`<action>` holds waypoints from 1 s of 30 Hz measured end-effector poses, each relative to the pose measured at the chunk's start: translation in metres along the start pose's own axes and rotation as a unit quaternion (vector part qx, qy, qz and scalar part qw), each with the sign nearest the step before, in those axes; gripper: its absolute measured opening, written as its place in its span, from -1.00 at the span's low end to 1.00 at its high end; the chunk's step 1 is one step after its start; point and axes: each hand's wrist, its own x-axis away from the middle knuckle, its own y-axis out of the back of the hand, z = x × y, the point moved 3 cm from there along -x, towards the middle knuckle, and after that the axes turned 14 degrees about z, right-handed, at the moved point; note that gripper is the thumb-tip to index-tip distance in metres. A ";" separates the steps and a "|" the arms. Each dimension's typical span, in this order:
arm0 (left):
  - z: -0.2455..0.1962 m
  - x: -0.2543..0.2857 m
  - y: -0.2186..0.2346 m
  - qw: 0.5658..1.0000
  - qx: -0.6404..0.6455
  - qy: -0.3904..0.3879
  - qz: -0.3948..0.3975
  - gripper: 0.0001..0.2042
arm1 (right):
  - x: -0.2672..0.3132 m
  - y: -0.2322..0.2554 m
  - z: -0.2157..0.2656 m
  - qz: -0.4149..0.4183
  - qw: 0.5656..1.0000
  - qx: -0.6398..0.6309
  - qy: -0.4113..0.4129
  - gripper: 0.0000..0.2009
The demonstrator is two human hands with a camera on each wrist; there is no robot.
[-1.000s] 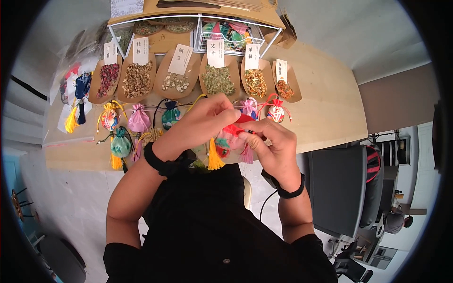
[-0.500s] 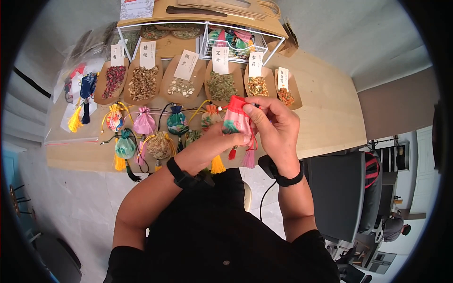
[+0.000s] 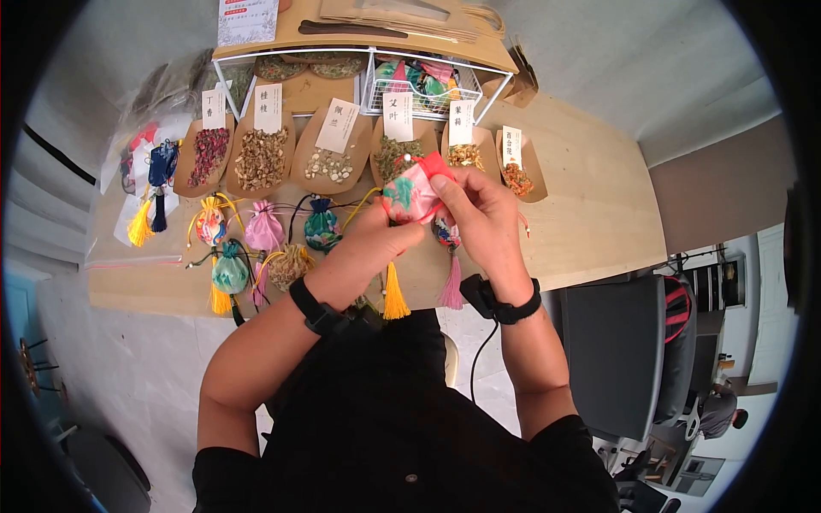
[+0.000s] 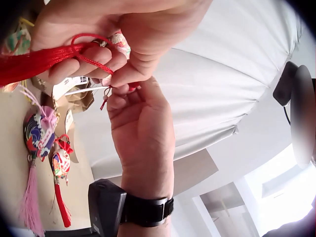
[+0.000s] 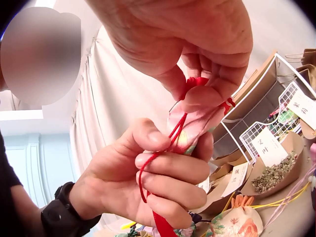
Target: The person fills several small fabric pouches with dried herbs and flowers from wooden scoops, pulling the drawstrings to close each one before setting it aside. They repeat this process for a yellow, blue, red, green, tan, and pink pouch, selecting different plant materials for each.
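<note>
A pink drawstring pouch (image 3: 410, 198) with green patterning and a red top is held up over the table, between both hands. My left hand (image 3: 382, 232) grips its lower body, fingers curled round it in the right wrist view. A red cord (image 5: 177, 127) crosses those fingers, and a red tassel (image 4: 34, 65) hangs from that hand in the left wrist view. My right hand (image 3: 483, 214) pinches the gathered red top (image 5: 195, 84) between thumb and fingers. Below the hands lie a pouch with a pink tassel (image 3: 451, 282) and a yellow tassel (image 3: 393, 292).
Brown paper trays of dried herbs (image 3: 261, 161) with label cards stand in a row behind the hands. Several finished pouches (image 3: 231, 272) lie at the front left. A white wire basket (image 3: 419, 96) sits under a wooden shelf (image 3: 299, 17) at the back.
The pouch rises from low over the front pouches, then tilts and shifts slightly left, in front of the herb trays. My right hand keeps its pinch on the red top.
</note>
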 end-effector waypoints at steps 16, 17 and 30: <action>-0.052 -0.063 0.081 0.763 -0.641 0.063 -0.054 -0.48 | -0.104 0.009 -0.063 0.000 0.991 -0.073 -0.110 -0.82; -0.054 -0.065 0.083 0.791 -0.603 0.083 -0.065 -0.47 | -0.106 0.011 -0.066 -0.005 0.990 -0.071 -0.122 -0.81; -0.077 -0.090 0.082 0.822 -0.553 0.103 -0.083 -0.54 | -0.122 0.010 -0.085 0.022 0.982 -0.070 -0.173 -0.82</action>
